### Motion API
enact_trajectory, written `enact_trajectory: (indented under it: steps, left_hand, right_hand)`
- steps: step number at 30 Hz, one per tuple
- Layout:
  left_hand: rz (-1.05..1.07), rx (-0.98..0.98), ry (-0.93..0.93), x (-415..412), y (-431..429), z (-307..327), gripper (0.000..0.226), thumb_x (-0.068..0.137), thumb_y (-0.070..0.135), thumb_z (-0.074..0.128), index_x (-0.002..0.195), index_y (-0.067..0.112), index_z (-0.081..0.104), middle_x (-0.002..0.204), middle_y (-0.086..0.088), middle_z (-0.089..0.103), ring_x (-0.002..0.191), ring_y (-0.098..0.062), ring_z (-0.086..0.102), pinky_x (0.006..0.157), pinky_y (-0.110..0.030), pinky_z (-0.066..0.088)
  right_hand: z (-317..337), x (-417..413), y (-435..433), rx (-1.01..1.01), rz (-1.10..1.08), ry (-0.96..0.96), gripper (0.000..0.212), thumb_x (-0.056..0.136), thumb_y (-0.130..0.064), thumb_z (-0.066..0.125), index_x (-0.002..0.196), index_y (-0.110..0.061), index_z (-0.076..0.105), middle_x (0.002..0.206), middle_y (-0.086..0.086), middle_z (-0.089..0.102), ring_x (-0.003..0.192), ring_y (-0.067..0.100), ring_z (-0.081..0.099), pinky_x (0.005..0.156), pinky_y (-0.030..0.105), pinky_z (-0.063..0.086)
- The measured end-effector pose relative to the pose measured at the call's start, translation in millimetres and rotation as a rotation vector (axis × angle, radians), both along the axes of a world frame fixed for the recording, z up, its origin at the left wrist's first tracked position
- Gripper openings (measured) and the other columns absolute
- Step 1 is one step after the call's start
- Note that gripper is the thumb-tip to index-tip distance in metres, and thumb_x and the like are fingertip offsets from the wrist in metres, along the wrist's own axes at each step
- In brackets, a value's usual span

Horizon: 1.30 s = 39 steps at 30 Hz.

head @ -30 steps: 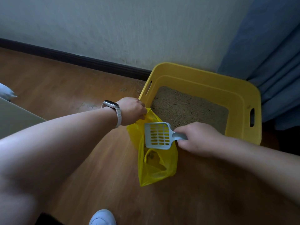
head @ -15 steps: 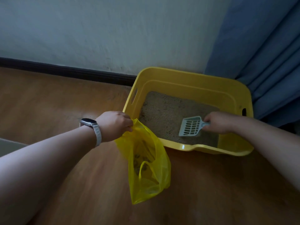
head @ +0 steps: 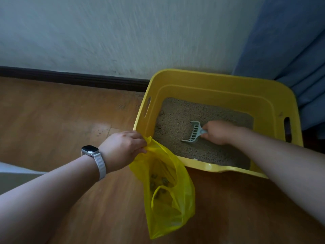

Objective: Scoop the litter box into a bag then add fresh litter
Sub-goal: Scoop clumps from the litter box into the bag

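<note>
I see the yellow litter box (head: 219,80) on the floor (head: 52,111), grey-brown litter (head: 184,117) covering its bottom. The pale slotted scoop (head: 193,133) sits tilted on edge in the litter, its handle gripped in my right hand (head: 218,132). The translucent yellow bag (head: 175,208) hangs open just beside the box's near left corner, its rim pinched by my left hand (head: 123,148), dark clumps (head: 158,182) inside
</note>
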State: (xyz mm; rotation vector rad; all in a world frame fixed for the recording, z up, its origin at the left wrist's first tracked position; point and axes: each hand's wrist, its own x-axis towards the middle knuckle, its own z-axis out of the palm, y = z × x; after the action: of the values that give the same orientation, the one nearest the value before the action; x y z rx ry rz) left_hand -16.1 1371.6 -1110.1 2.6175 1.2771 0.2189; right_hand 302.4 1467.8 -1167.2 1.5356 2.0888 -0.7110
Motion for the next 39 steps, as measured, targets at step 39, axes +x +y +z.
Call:
enact_trajectory:
  steps: [39]
  left_hand:
    - [0.028, -0.037, 0.018, 1.8, -1.7, 2.9, 0.024, 0.09, 0.034, 0.057, 0.091, 0.016, 0.074, 0.094, 0.002, 0.071, 0.085, -0.019, 0.068, 0.066, -0.032, 0.059]
  right_hand:
    - [-32.5, -37.1, -21.7, -0.086, 0.014, 0.359, 0.017, 0.1, -0.039, 0.048, 0.104, -0.023, 0.052, 0.084, -0.005, 0.052, 0.076, 0.012, 0.051, 0.06, 0.03, 0.036]
